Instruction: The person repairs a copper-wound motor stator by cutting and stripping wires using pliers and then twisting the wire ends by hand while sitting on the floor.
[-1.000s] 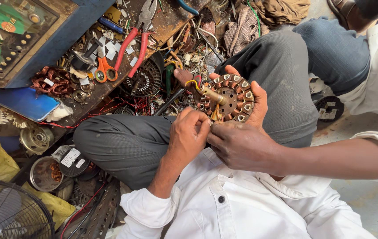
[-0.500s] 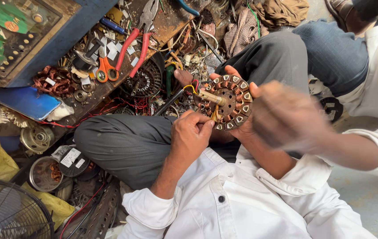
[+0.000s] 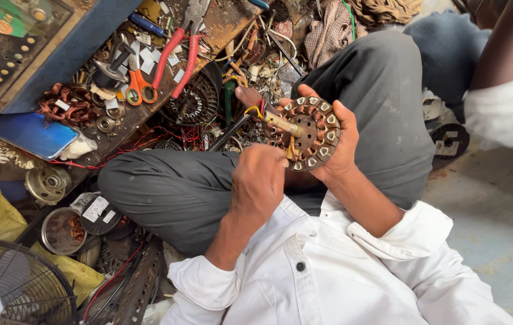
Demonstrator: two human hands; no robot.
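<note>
**Over the lap: a fan stator in hand**

Above the crossed legs, the right hand (image 3: 334, 153) cups a round stator (image 3: 307, 132) ringed with copper coils, fingers wrapped round its rim. The left hand (image 3: 259, 183) is closed at the lower edge, seemingly pinching a wire lead there. It looks like winding or lead work; the next move calls for a steady grip. Red-handled pliers (image 3: 175, 54) lie well apart among the clutter.
</note>
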